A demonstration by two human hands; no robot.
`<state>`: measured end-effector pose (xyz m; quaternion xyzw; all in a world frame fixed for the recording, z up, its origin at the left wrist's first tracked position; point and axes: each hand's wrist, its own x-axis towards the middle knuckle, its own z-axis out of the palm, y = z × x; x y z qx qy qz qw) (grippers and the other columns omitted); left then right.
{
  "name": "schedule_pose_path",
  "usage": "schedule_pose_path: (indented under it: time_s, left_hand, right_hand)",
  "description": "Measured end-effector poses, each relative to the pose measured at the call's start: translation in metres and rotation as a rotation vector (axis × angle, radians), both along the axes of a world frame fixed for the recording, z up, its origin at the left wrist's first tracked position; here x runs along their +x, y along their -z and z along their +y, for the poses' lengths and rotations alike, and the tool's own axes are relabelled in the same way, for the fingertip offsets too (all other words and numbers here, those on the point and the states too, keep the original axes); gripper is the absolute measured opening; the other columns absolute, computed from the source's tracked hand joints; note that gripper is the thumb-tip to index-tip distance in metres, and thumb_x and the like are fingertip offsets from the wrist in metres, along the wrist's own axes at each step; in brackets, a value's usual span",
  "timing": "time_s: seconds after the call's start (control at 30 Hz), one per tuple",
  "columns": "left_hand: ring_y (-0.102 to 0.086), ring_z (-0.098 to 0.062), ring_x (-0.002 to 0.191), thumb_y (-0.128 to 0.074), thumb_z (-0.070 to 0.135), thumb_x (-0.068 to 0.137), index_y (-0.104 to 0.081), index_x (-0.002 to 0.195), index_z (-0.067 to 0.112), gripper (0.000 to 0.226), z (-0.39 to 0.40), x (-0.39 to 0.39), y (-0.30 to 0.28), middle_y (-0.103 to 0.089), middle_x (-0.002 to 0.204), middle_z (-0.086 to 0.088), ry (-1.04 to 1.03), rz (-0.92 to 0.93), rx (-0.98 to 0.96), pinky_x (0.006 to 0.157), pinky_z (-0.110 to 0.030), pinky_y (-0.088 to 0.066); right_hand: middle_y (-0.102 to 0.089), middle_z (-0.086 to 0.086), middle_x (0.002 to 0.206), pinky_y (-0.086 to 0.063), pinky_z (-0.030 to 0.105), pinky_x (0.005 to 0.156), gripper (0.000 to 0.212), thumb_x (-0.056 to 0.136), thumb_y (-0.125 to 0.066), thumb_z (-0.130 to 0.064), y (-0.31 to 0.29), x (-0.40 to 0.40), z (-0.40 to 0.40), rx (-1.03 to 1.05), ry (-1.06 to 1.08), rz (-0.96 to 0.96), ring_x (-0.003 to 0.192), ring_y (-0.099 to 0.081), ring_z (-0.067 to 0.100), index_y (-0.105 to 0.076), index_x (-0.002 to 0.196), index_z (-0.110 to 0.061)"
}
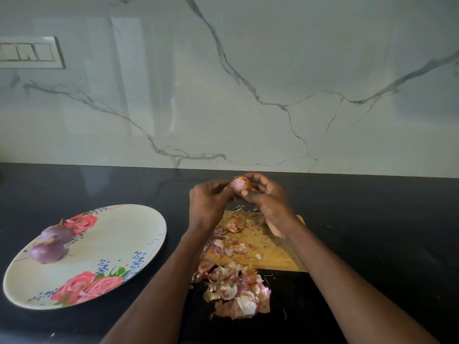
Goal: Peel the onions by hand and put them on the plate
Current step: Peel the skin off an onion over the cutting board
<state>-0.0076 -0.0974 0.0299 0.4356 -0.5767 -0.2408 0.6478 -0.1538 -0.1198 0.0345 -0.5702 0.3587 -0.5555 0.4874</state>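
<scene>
A small pinkish onion [239, 184] with scraps of brown skin is held in the air above the far end of the cutting board. My right hand [269, 202] curls round it from the right, thumb under it. My left hand [207, 202] pinches at its left side. Two peeled purple onions [56, 232] [48, 252] lie on the left part of a cream plate [119, 242] with pink roses, left of my arms.
A wooden cutting board [273, 254] strewn with onion skins lies under my hands. A heap of dry peels [236, 291] sits on the black counter [372, 219] in front of the board. A marble wall with a switch panel [29, 52] rises behind.
</scene>
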Motion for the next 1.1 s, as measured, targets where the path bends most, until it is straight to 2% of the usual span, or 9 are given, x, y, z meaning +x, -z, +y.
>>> schedule_pose_path:
  time_s: [0.07, 0.23, 0.33, 0.43, 0.63, 0.73, 0.87, 0.97, 1.1]
  left_hand:
    - [-0.075, -0.015, 0.073, -0.074, 0.013, 0.089, -0.076, 0.094, 0.026, 0.014, -0.0017, 0.0003, 0.0011, -0.077, 0.078, 0.006, -0.012, -0.013, 0.003, 0.073, -0.035, -0.063]
    - [-0.074, -0.009, 0.08, -0.076, 0.018, 0.089, -0.078, 0.106, 0.012, 0.018, -0.0026, -0.0003, 0.0043, -0.078, 0.088, 0.004, -0.035, -0.093, -0.032, 0.075, -0.03, -0.062]
    - [-0.072, -0.004, 0.078, -0.075, 0.019, 0.09, -0.078, 0.106, 0.011, 0.018, -0.0022, 0.0009, 0.0043, -0.077, 0.087, 0.006, -0.077, -0.168, -0.075, 0.075, -0.027, -0.061]
    - [-0.071, -0.001, 0.078, -0.074, 0.016, 0.091, -0.078, 0.105, 0.01, 0.016, -0.0012, -0.0002, 0.004, -0.074, 0.083, 0.01, -0.104, -0.244, -0.13, 0.073, -0.022, -0.059]
    - [-0.069, 0.002, 0.077, -0.075, 0.014, 0.089, -0.078, 0.102, 0.009, 0.015, 0.0021, -0.0017, 0.0027, -0.067, 0.079, 0.022, -0.131, -0.26, -0.152, 0.067, -0.013, -0.055]
    - [-0.069, -0.003, 0.075, -0.074, 0.01, 0.089, -0.079, 0.098, 0.01, 0.011, 0.0012, -0.0031, 0.0026, -0.068, 0.076, 0.021, -0.165, -0.205, -0.127, 0.066, -0.016, -0.055]
    - [-0.07, 0.0, 0.076, -0.073, 0.011, 0.089, -0.079, 0.099, 0.007, 0.012, -0.0017, -0.003, 0.0024, -0.075, 0.081, 0.008, -0.193, -0.108, -0.082, 0.072, -0.019, -0.058]
    - [-0.072, -0.006, 0.076, -0.072, 0.013, 0.091, -0.078, 0.102, 0.01, 0.013, -0.0036, -0.0008, 0.0023, -0.077, 0.082, 0.002, -0.211, -0.07, -0.047, 0.075, -0.026, -0.06]
    - [-0.073, -0.013, 0.073, -0.072, 0.016, 0.093, -0.064, 0.132, 0.015, 0.04, -0.0058, 0.0024, 0.0053, -0.075, 0.076, -0.001, -0.172, -0.084, 0.025, 0.074, -0.018, -0.057]
  right_hand:
    - [-0.071, 0.005, 0.118, -0.049, 0.013, 0.062, 0.036, 0.085, -0.073, 0.003, -0.0009, -0.0003, -0.0002, 0.015, -0.003, -0.003, 0.107, -0.065, 0.019, -0.065, 0.116, -0.013]
    - [-0.07, 0.009, 0.12, -0.047, 0.014, 0.056, 0.04, 0.081, -0.077, 0.002, 0.0035, 0.0006, -0.0038, 0.026, 0.026, 0.015, 0.106, -0.064, 0.026, -0.062, 0.115, -0.014]
    - [-0.07, 0.012, 0.117, -0.058, 0.033, 0.072, 0.038, 0.078, -0.081, -0.003, 0.0035, 0.001, -0.0058, 0.047, 0.015, -0.013, 0.106, -0.067, 0.032, -0.062, 0.108, -0.017]
    - [-0.069, 0.011, 0.115, -0.057, 0.033, 0.075, 0.035, 0.081, -0.081, -0.006, 0.0028, 0.0006, -0.0043, 0.055, 0.037, -0.007, 0.101, -0.068, 0.026, -0.061, 0.107, -0.017]
    - [-0.074, 0.01, 0.113, -0.05, 0.046, 0.102, 0.032, 0.083, -0.077, -0.001, 0.0029, 0.001, -0.0071, 0.108, -0.005, -0.088, 0.115, -0.065, 0.03, -0.062, 0.107, -0.016]
    - [-0.073, 0.013, 0.115, -0.052, 0.034, 0.092, 0.028, 0.088, -0.067, 0.008, 0.0, 0.0, -0.0063, 0.139, -0.023, -0.163, 0.116, -0.064, 0.03, -0.061, 0.105, -0.013]
    - [-0.07, 0.013, 0.108, -0.057, 0.021, 0.072, 0.022, 0.095, -0.057, 0.01, -0.004, -0.0007, -0.0023, 0.185, -0.084, -0.311, 0.096, -0.067, 0.023, -0.056, 0.11, -0.006]
    - [-0.069, 0.017, 0.113, -0.06, 0.027, 0.081, 0.022, 0.097, -0.055, 0.006, -0.0052, -0.0007, -0.0044, 0.199, -0.137, -0.385, 0.097, -0.069, 0.024, -0.056, 0.115, -0.005]
    - [-0.07, 0.016, 0.113, -0.058, 0.034, 0.092, 0.021, 0.098, -0.054, 0.003, -0.0057, -0.0007, -0.0043, 0.204, -0.171, -0.409, 0.097, -0.071, 0.023, -0.06, 0.116, -0.005]
